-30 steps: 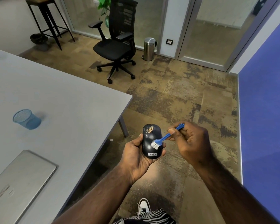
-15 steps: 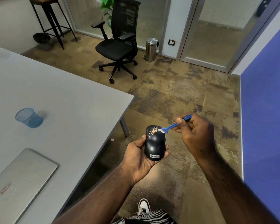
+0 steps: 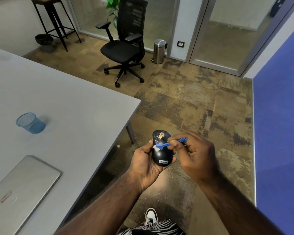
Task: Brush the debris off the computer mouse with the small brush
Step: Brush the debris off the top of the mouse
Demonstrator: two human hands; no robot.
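**Kid:** Hands first! What does the left hand [image 3: 147,164] hold?

**Friend:** It holds the computer mouse [image 3: 162,150]. The mouse is dark and lies in the palm, up in the air over the brown floor [image 3: 193,107], just past the corner of the grey table [image 3: 66,107]. The thumb presses on its left side and the other fingers curl round from under it. A small label sits at the near end.

**Kid:** And the right hand [image 3: 198,156]?

**Friend:** It pinches the small brush [image 3: 170,143] between the thumb and the fingers. The handle is blue and lies across the top of the mouse, and its far end pokes out past the fingers. The white bristles are at the left edge of the mouse, right by the left thumb. The right hand looks a bit blurry.

**Kid:** Is the mouse clean?

**Friend:** No. The debris [image 3: 159,136], a patch of little tan crumbs, sits on the far end, a bit away from the bristles.

**Kid:** What is on the table?

**Friend:** A blue mesh cup [image 3: 31,122] lies tipped on its side. A closed silver laptop [image 3: 19,189] rests near the front edge. They are well apart.

**Kid:** And behind?

**Friend:** A black office chair [image 3: 124,46] stands on the floor, with a shiny metal bin [image 3: 159,51] near it by the glass wall.
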